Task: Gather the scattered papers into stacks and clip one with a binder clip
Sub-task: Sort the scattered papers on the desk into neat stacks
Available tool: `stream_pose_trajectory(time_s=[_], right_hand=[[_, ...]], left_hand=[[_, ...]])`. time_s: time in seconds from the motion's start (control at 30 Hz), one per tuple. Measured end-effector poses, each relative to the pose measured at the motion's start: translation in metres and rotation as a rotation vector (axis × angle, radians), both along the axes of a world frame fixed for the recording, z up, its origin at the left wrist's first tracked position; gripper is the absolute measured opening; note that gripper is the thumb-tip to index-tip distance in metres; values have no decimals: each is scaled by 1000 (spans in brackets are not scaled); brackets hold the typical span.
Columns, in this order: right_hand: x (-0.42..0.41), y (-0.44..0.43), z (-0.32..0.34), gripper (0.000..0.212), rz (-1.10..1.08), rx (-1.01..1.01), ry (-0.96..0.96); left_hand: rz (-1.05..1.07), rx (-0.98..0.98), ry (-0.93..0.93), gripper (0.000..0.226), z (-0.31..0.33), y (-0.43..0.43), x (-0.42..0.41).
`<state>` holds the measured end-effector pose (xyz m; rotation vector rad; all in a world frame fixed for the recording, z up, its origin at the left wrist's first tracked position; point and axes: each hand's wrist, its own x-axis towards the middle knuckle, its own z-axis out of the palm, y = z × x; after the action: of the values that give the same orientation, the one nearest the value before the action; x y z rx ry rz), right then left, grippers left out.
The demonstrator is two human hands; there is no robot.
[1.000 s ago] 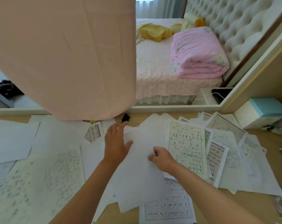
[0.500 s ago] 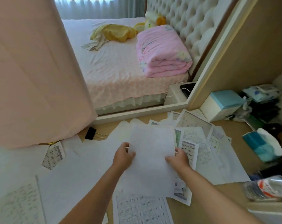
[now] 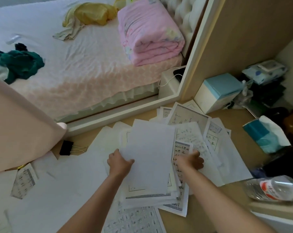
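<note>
The left hand (image 3: 119, 163) grips the left edge of a stack of papers (image 3: 149, 158), thumb on top of the blank upper sheet and fingers curled beneath. The stack lies at the middle of the tan desk (image 3: 243, 118), its sheets unevenly lined up, with printed borders showing along the bottom edge. The right hand (image 3: 193, 159) rests on the loose papers (image 3: 209, 140) just right of the stack, over a sheet with handwritten characters; it cannot be told whether its fingers pinch a sheet or only press down.

More sheets fan out toward the far right corner, and a printed grid page (image 3: 134, 221) sticks out below the stack. The black binder clip (image 3: 66, 147) lies on the desk to the left, apart from both hands, just beside a hanging pink cloth (image 3: 16, 132). A box with a blue lid (image 3: 219, 91), a tissue pack (image 3: 267, 137) and a plastic bottle (image 3: 277, 187) sit along the right side.
</note>
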<state>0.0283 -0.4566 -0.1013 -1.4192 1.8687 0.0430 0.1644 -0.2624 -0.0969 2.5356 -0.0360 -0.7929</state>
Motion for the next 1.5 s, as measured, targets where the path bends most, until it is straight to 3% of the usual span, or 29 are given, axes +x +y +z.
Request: stream_pose_trajectory(time_s=[0.07,0.17,0.23,0.33,0.43,0.53,0.6,0.77,0.87,0.93,1.03,1.13,1.27,1.5], right_hand=[[-6,-6,-2,59,22,32,-22],[-8,-11,-2,15,160,23,-72],[-5,-11,-1,6,189,10,-187],[2,-12,3,9,41,51,-434],[9,-11,7,26,39,82,-415],[13,-5,10,43,173,231,-404],[12,-3,7,42,318,281,-366],[7,-6,7,38,300,221,-311],[-4,-14,11,29,192,198,-411],[-12,-19,11,27,179,95,-348],[-15,-19,9,27,200,34,-335],[-8,-13,9,30,304,152,-395],[10,2,14,32,525,263,-418],[20,4,8,30,309,189,-460]], left_hand=[[12,-1,23,95,-1,-7,4],[-40,45,30,86,-4,-15,6],[-113,77,20,79,-5,-16,4],[-241,79,-33,76,-8,-14,0],[-293,-18,-28,86,-9,-12,-2],[-35,-320,154,92,-4,-13,2],[67,-438,253,89,-1,-14,4],[46,-395,222,75,-1,-12,4],[50,-211,-71,73,-2,-5,10],[100,-75,-149,75,-2,2,16],[154,-51,-50,84,-3,1,19],[232,-155,25,91,-1,-8,16],[408,-324,219,78,2,-10,24],[463,-423,242,49,5,23,29]])
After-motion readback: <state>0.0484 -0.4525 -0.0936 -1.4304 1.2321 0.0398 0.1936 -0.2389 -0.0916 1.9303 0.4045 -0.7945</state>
